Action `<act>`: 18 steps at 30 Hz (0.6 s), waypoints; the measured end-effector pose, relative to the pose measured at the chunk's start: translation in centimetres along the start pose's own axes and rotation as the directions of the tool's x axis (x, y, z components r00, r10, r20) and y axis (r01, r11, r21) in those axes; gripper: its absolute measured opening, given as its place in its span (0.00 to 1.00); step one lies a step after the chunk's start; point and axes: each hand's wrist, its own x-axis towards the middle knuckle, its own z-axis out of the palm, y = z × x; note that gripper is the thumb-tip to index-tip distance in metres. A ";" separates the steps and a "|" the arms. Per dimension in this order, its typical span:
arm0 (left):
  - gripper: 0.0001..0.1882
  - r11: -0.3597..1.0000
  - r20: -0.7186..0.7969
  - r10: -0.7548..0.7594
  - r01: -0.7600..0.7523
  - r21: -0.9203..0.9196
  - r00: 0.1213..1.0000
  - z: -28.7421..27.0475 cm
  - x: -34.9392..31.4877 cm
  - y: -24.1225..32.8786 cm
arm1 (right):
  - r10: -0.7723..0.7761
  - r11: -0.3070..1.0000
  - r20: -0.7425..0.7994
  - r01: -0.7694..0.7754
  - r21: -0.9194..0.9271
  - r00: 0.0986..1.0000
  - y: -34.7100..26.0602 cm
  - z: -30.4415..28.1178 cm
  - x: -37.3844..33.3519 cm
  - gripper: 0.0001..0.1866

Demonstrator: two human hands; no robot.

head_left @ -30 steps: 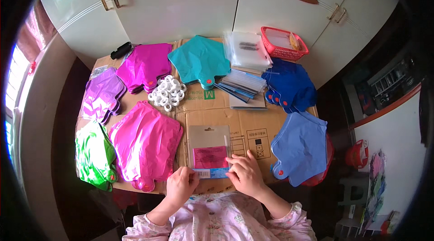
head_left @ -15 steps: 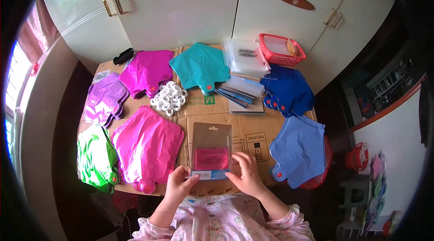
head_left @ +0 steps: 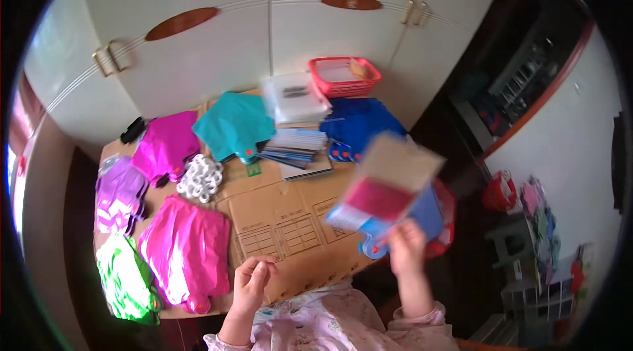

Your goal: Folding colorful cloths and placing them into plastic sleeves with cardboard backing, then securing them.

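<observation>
My right hand (head_left: pixel 407 247), smeared by motion, grips the lower edge of a flat hang-hole packaging bag (head_left: pixel 384 194). The bag has a pink panel and a blue-and-white strip along its bottom. It is raised and tilted over the table's right side, partly covering a pile of light blue foil balloons (head_left: pixel 430 218). My left hand (head_left: pixel 250 282) is apart from it, above the front edge of the cardboard, fingers curled in with nothing seen between them. The nearest thing to it is a pile of pink foil balloons (head_left: pixel 186 245).
Cardboard (head_left: pixel 277 203) covers the table. Green (head_left: pixel 125 278), lilac (head_left: pixel 120 186), magenta (head_left: pixel 166 143), teal (head_left: pixel 234 123) and dark blue (head_left: pixel 362 120) foil piles surround white rings (head_left: pixel 200 178), slim packets (head_left: pixel 293 146) and clear bags (head_left: pixel 293 99). Behind stands a red basket (head_left: pixel 344 81).
My right hand has swung the packaging bag up and to the right, tilting it. My left hand has let go of it. The whole view has turned to the right.
</observation>
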 end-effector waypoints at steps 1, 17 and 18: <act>0.06 0.999 -0.004 0.024 -0.024 0.026 1.000 0.2 -0.1 -0.2 | -0.170 0.973 -0.162 0.139 -0.184 0.972 -1.4 -2.7 1.6 0.06; 0.05 0.749 0.408 0.169 -0.386 0.539 0.897 -3.9 -6.5 -1.2 | 0.282 0.814 -0.550 -0.499 -0.296 0.786 16.9 -37.1 5.3 0.14; 0.05 0.695 0.471 0.148 -0.430 0.576 0.870 -4.7 -7.4 -1.1 | 0.199 0.745 -0.557 -0.494 -0.449 0.806 16.6 -37.1 5.3 0.15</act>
